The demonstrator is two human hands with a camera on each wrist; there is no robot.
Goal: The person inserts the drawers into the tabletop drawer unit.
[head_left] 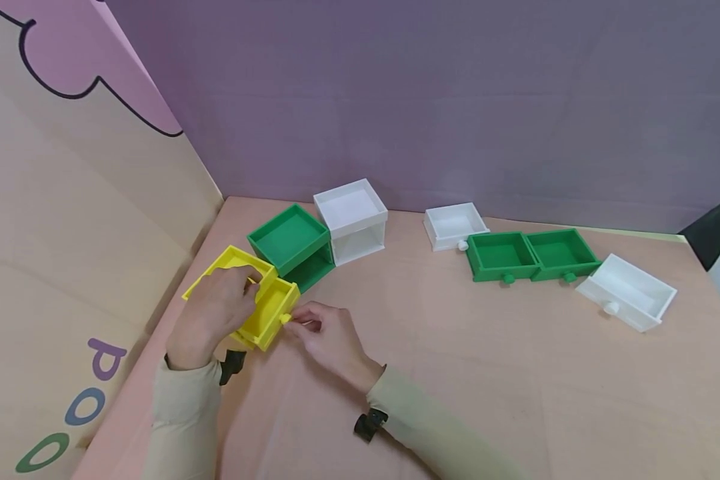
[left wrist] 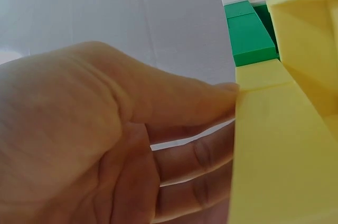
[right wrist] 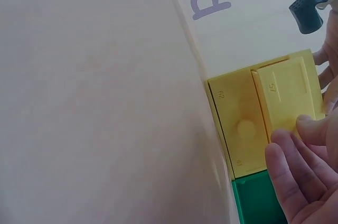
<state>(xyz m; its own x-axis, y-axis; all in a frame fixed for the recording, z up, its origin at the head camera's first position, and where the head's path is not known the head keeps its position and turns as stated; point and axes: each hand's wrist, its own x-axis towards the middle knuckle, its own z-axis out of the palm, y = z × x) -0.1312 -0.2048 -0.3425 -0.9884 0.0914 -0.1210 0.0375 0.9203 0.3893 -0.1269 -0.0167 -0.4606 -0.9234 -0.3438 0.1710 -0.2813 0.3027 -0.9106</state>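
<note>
A yellow drawer case (head_left: 234,257) with a rimmed top stands at the left of the table. My left hand (head_left: 219,307) grips it; in the left wrist view the thumb lies along the edge of its yellow wall (left wrist: 274,150). A yellow drawer (head_left: 269,313) sticks out from the front of the case. Its small knob (head_left: 285,319) is pinched between the thumb and fingers of my right hand (head_left: 336,340). In the right wrist view, that hand's fingertips are close to the yellow drawer (right wrist: 288,97). Part of the case is hidden behind my left hand.
Behind the yellow case stand a green case (head_left: 291,240) with an open front and a white case (head_left: 351,207). Further right lie a white drawer (head_left: 456,223), two green drawers (head_left: 504,253) side by side, and another white drawer (head_left: 633,293). A purple wall (head_left: 426,100) rises behind.
</note>
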